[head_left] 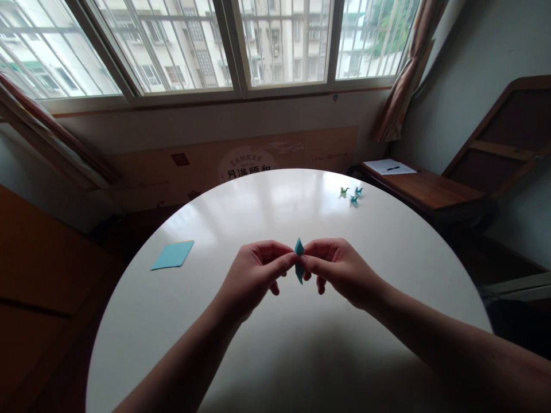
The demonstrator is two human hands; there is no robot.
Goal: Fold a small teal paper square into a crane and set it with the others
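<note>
Left hand (257, 268) and right hand (342, 267) pinch folded paper (299, 248) — blue square (173, 255) at its nine o'clock, birds (353, 200) at one

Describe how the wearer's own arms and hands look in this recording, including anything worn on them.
The bare human left hand and bare human right hand wear no gloves, and no rings show on the visible fingers. The slim, tapering left forearm and right forearm have no sleeve, watch or bracelet in view. No cables or markings can be made out in the dim light.
</note>
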